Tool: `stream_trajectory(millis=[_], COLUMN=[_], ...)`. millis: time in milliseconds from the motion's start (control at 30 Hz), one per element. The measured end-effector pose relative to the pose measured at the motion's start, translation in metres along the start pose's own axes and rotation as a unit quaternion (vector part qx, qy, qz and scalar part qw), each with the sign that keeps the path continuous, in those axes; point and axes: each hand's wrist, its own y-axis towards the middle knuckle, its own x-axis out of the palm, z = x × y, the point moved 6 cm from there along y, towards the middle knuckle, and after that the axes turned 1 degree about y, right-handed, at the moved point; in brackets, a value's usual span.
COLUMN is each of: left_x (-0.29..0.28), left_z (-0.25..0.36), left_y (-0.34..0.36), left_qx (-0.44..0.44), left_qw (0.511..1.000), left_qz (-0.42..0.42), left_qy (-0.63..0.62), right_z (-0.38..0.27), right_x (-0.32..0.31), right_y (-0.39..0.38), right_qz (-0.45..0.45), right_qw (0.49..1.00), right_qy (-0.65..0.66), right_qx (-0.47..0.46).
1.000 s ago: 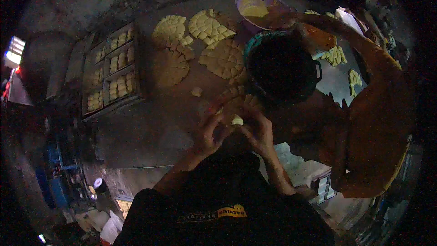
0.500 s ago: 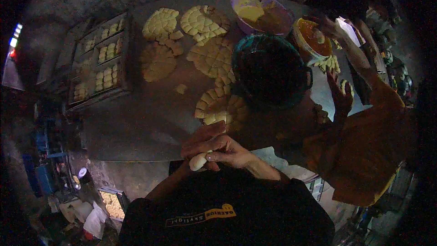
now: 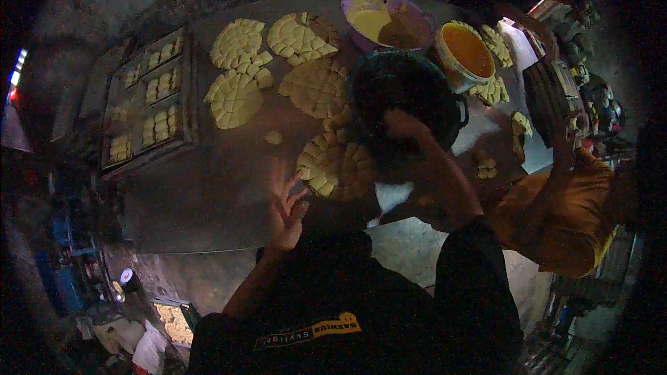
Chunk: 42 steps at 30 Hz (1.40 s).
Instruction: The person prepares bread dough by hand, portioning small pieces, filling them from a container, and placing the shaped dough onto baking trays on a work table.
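Note:
My left hand (image 3: 285, 203) is raised over the near edge of the table, its fingers apart and nothing visible in it. Just right of it lies a round of cut dough pieces (image 3: 321, 167). My right hand (image 3: 408, 128) reaches into a dark tub (image 3: 365, 76) with a side handle. Its fingers are lost in the shadow there, so whether they hold anything cannot be seen. One small flat dough piece (image 3: 274, 137) lies alone left of the tub.
More cut dough rounds (image 3: 236, 99) lie farther back. A wooden tray (image 3: 184, 107) of dough rolls stands left. A purple basin (image 3: 351, 24) and a bucket of orange filling (image 3: 467, 52) stand behind the tub. At right are a co-worker's orange sleeve (image 3: 573, 201) and another person.
My hands have parted: the left has opened, the right has gone into the tub. The dough piece between them is out of sight. The co-worker's hand has left the orange bucket.

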Motion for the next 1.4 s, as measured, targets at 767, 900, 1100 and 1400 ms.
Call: stream_trajectory(millis=[767, 900, 1100, 1400], left_x=[-0.094, -0.129, -0.179, -0.190], left_z=[0.022, 0.007, -0.001, 0.003], left_y=[-0.018, -0.026, -0.037, -0.039], left_qx=[-0.169, -0.084, -0.104, -0.091], left_qw=[0.976, 0.995, 0.994, 0.994], left_qz=[-0.093, -0.053, -0.004, 0.009], left_qy=[-0.104, -0.003, 0.021, 0.063], right_z=[-0.210, -0.332, -0.411, -0.445], right_x=[-0.080, -0.026, -0.025, -0.014], right_y=[-0.036, -0.021, 0.002, -0.006], right_qz=[0.150, 0.064, 0.182, 0.146], right_qw=[0.865, 0.795, 0.903, 0.931], right_qy=[0.474, 0.603, 0.390, 0.333], right_qx=[0.063, 0.015, -0.014, -0.024])
